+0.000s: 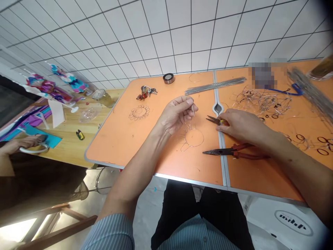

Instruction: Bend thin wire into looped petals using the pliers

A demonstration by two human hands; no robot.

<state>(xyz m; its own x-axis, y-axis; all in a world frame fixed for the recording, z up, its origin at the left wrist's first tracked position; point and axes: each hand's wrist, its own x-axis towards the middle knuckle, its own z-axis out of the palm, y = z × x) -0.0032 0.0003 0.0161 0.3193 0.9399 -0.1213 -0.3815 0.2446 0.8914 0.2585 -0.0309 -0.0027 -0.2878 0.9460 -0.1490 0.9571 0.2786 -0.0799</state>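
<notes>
Striped sleeves and dark trousers fill the bottom of the head view, and both forearms reach out over the orange worktop (145,152). Left hand (174,114) is up off the surface, fingers pinched together on a short upright wire end (193,110). Right below it lies the wire flower (191,137), a round loop with small petals, flat on the worktop and touching neither hand. Right hand (240,125) rests just right of the flower, closed around small pliers (213,120) whose tips point left toward the pinched wire. So the flower sits between the hands, nearer the left. Red pliers (234,151) lie loose by the right wrist, long axis left to right. Farther off, a finished flower (139,112), a rod bundle (215,85), a tape roll (168,78).
</notes>
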